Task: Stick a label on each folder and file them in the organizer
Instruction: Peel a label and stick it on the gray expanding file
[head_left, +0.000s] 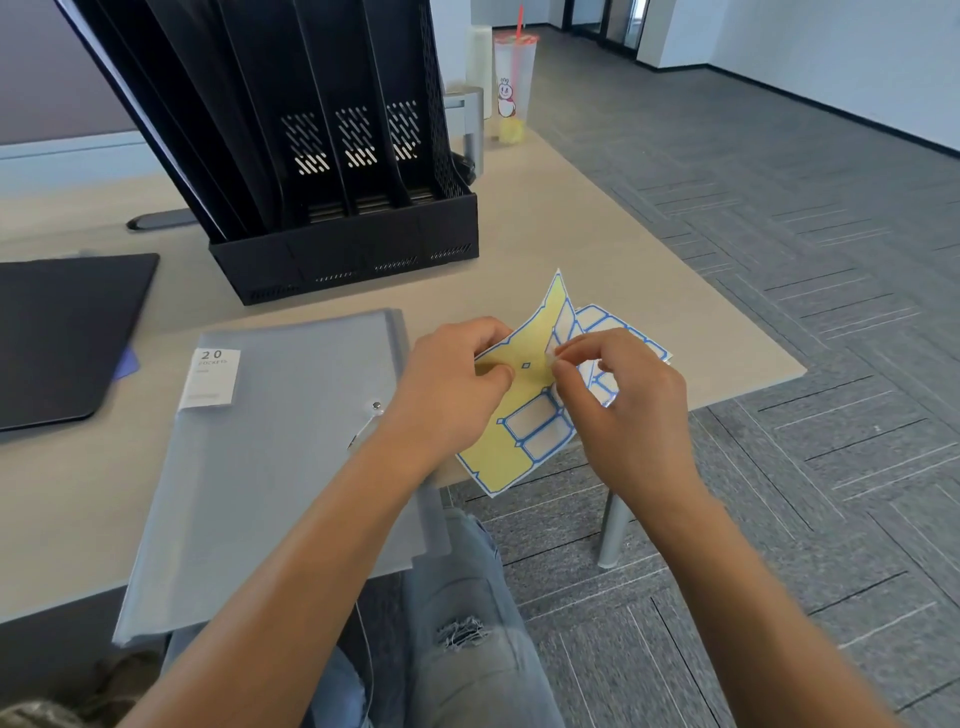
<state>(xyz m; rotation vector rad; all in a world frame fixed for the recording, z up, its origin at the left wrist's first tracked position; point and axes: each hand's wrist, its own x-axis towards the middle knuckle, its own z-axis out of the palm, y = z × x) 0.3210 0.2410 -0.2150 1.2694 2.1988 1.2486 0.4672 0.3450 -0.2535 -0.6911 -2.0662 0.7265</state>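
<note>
A yellow label sheet (514, 441) with blue-edged white labels is held above the table's front right corner. My left hand (447, 384) pinches the sheet at its left edge. My right hand (623, 400) pinches a label (558, 343) that is partly peeled off the sheet's middle. A second label sheet (618, 327) lies under my hands. A grey translucent folder (280, 457) with a white "20 pockets" tag lies flat on the table to the left of my hands. The black file organizer (332, 208) stands behind it, with dark folders in its left slots.
A black folder (67, 332) lies at the table's left. A clear cup (511, 88) with a red straw stands at the back right corner beside a grey post. The table's edge (748, 384) runs just right of my hands, over grey carpet.
</note>
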